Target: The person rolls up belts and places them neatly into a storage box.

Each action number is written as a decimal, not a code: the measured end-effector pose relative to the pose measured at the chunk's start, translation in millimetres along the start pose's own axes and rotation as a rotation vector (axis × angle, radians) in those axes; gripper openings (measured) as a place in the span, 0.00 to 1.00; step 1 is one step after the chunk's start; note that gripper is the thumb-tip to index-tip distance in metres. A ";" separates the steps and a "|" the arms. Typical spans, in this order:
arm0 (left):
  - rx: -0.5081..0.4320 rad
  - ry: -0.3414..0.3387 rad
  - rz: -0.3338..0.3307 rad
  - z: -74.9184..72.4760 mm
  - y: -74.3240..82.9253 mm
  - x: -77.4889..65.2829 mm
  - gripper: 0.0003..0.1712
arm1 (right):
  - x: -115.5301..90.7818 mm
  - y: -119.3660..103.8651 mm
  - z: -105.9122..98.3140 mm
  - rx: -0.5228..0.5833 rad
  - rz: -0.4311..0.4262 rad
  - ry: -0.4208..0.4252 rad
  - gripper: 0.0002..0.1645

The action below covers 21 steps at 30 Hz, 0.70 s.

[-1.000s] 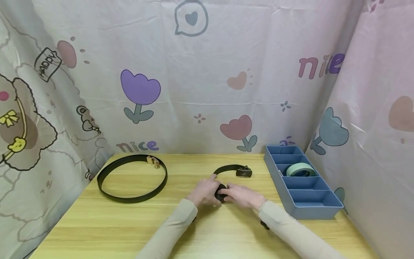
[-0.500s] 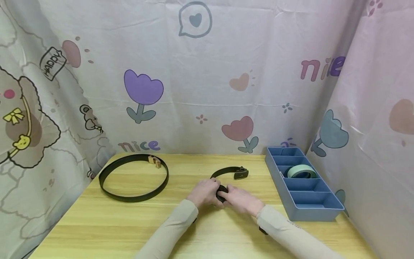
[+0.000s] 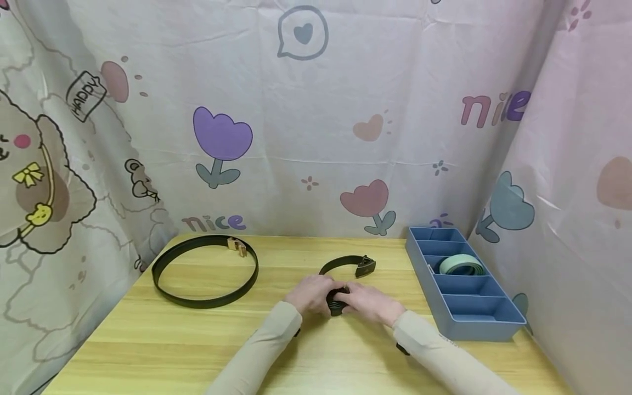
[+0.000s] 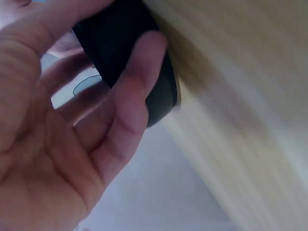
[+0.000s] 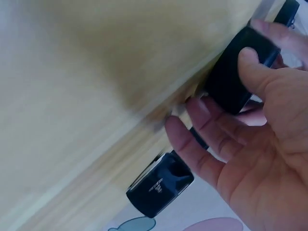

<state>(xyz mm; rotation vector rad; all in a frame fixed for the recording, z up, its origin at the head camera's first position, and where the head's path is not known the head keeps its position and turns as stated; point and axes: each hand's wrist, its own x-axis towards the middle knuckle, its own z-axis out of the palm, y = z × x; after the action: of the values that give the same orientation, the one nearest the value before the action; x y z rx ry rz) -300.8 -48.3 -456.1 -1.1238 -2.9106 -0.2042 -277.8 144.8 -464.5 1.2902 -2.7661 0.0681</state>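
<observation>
A black belt lies at the middle of the table, part of it wound into a tight coil (image 3: 337, 306) standing on edge. My left hand (image 3: 310, 294) grips the coil's left side, its fingers curled along the strap in the left wrist view. From the right, my right hand (image 3: 369, 303) holds the same coil, thumb pressed on the strap (image 5: 228, 77) in the right wrist view. Behind the hands the unrolled end curves away to a dark buckle (image 3: 365, 267). The stretch of strap between coil and curve is hidden by the hands.
Another black belt (image 3: 204, 303) with a gold buckle (image 3: 237, 246) lies in a wide loop at the left. On the right stands a blue divided box (image 3: 479, 330); a rolled mint-green belt (image 3: 461, 264) sits in one compartment. A printed curtain (image 3: 296, 109) hangs behind the wooden table (image 3: 163, 351).
The dark buckle has slid left and closer to the hands, turning as it came. Fingers of both hands have shifted around the coil, which shows more of its near side. The head view has moved slightly.
</observation>
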 end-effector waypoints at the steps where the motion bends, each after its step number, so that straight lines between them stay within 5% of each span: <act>1: -0.011 0.005 -0.008 0.0 0.1 0.3 0.35 | -0.5 -0.3 0.4 -0.004 -0.006 0.000 0.20; 7: 0.013 0.051 -0.109 2.4 3.8 1.8 0.25 | 1.4 -4.2 1.3 0.009 0.000 -0.011 0.20; 14: 0.136 0.108 -0.174 10.0 7.1 3.2 0.35 | 2.8 -2.1 -0.9 0.080 0.082 -0.075 0.23; 21: 0.106 -0.009 -0.117 4.9 7.2 -0.5 0.42 | -0.6 6.4 -2.6 0.123 0.094 -0.091 0.24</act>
<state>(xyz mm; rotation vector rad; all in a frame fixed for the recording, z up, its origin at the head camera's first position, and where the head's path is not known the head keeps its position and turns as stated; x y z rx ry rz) -295.5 -42.7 -460.2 -0.9437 -2.9577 -0.0456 -282.2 149.6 -462.0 1.2177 -2.9413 0.1937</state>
